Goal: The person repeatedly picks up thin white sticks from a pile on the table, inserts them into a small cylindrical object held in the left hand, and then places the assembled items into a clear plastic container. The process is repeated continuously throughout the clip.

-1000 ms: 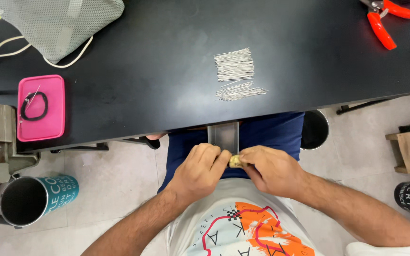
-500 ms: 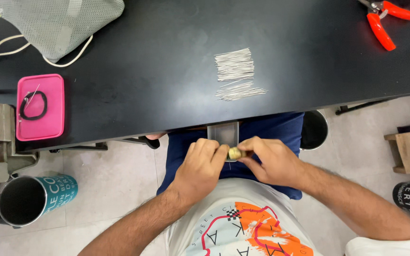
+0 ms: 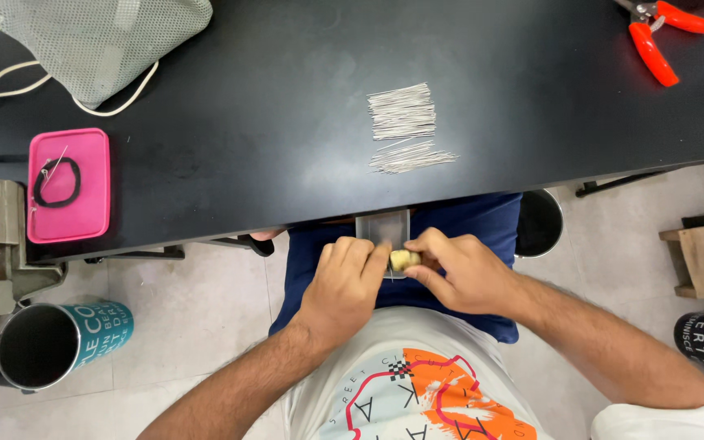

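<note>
Below the black table [image 3: 287, 122], both hands [image 3: 405, 273] pinch a small yellowish lump [image 3: 403, 259], half hidden.

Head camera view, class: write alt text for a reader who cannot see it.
Both hands, left hand and right hand, pinch a small yellowish lump over the lap, below a black table. On the table lie thin silver metal pins, a pink rectangular tray and orange-handled pliers.

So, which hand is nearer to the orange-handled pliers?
Right. The right hand is below and left of the pliers, across the black table; the left hand is farther left.
</note>
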